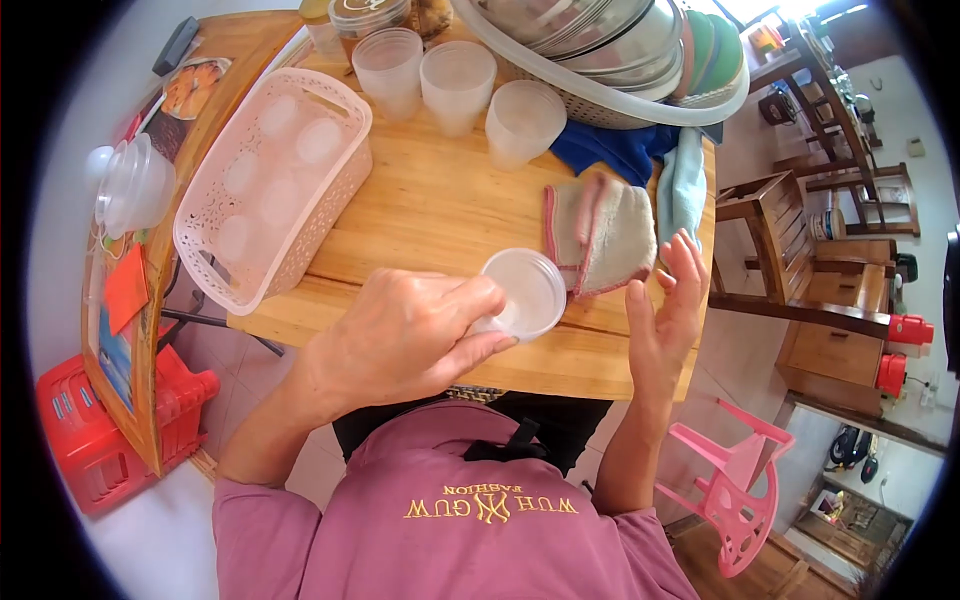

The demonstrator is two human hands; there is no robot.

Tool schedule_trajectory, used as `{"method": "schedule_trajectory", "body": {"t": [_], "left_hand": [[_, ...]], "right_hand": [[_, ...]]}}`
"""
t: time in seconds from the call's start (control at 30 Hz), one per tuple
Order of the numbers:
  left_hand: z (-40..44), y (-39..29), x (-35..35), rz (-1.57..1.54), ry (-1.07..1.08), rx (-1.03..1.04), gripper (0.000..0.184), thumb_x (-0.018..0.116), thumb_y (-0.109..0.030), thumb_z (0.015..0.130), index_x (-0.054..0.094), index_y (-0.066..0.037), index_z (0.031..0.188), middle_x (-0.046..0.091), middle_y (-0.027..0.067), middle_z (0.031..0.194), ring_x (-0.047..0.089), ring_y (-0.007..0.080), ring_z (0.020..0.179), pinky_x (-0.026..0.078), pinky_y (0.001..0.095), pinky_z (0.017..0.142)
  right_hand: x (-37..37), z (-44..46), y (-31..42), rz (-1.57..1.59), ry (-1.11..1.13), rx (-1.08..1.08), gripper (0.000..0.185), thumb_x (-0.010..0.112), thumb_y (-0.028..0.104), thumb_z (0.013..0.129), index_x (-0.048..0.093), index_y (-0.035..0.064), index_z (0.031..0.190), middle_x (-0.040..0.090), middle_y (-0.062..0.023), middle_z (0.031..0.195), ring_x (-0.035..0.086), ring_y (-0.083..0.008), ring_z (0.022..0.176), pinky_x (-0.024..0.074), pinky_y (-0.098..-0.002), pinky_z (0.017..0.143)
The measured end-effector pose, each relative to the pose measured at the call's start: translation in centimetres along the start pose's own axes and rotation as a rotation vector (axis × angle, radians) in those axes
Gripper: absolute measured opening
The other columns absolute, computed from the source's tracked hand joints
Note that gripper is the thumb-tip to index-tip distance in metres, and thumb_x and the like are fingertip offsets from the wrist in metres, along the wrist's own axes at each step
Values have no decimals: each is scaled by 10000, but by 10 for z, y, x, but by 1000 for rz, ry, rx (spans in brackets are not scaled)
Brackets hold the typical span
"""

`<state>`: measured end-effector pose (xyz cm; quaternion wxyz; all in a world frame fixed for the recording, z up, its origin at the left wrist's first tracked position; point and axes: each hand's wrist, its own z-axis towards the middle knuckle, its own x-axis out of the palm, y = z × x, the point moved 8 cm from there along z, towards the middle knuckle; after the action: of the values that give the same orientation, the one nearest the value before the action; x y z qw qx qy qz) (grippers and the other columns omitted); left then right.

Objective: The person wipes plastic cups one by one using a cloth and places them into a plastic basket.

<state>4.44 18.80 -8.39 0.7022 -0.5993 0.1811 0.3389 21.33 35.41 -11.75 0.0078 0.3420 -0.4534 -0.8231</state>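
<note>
My left hand (420, 325) is closed around the side of a translucent plastic cup (535, 290), its round rim tilted toward me. To the right, my right hand (668, 315) is open with fingers raised, holding nothing, beside a folded beige cloth with a pink edge (615, 235) on the wooden table (420, 200). Three more frosted plastic cups or stacks stand farther back: a left one (388, 75), a middle one (457, 88) and a right one (524, 125). A pink perforated basket (335, 200) at the left holds several cups.
A large colander (600, 95) with metal bowls stands at the back, near a dark blue cloth (610, 150) and a light blue cloth (682, 185). Lidded jars (365, 20) sit at the far edge. A pink plastic chair (735, 470) and red crate (110, 430) are on the floor.
</note>
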Motion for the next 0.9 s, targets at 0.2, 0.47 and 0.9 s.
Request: {"method": "schedule_trajectory", "body": {"t": [0.2, 0.47, 0.9], "left_hand": [[-8, 12, 2, 5, -37, -34, 358, 769, -163, 791, 589, -32, 1071, 588, 92, 669, 613, 246, 598, 465, 349, 547], [-32, 47, 14, -43, -227, -248, 709, 779, -340, 795, 476, 23, 1323, 643, 181, 970, 653, 300, 864, 518, 373, 729], [-59, 75, 37, -390, -101, -488, 737, 741, -433, 799, 482, 50, 1290, 607, 279, 1147, 613, 399, 1056, 490, 425, 881]], "right_hand": [[50, -8, 60, 353, 512, -123, 505, 711, 68, 823, 522, 1, 1286, 506, -180, 1313, 539, -279, 1160, 486, -354, 903], [77, -22, 50, 311, 551, -6, 313, 725, 35, 824, 622, -9, 1117, 577, -177, 1173, 640, -242, 948, 546, -309, 767], [102, -26, 65, 341, 632, -141, 120, 680, 39, 850, 638, 15, 960, 542, -206, 1278, 556, -330, 1135, 461, -359, 909]]}}
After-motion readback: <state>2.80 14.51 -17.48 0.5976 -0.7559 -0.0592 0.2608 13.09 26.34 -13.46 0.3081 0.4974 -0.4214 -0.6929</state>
